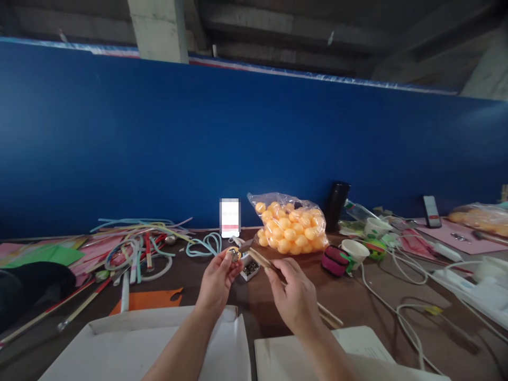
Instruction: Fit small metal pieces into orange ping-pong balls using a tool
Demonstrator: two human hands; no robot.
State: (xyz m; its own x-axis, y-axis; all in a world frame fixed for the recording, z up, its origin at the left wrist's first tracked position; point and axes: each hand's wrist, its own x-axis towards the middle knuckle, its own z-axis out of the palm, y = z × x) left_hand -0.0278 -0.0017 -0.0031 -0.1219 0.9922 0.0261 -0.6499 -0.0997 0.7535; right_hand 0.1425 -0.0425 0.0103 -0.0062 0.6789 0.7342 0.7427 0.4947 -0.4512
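Observation:
My left hand (217, 278) is closed around a small round object (233, 255), shiny silver on top with a yellow-orange edge; its exact kind is hard to make out. To its right, my right hand (296, 296) grips a light brown wooden stick (260, 258), its end pointing towards the left hand. The two hands are apart. Between and just beyond them stands a small white box (250, 267) with small dark metallic pieces inside. A clear plastic bag (291, 225) of yellow-orange balls lies behind the right hand.
A white cardboard box (159, 344) and papers (369, 344) lie in front. Left are tangled tubes (137, 256), sticks, coloured paper and orange paper (148, 300). A phone (230, 217) leans on the blue partition (238, 132). Right are a paper cup (355, 250), black bottle (338, 203) and white cables (400, 317).

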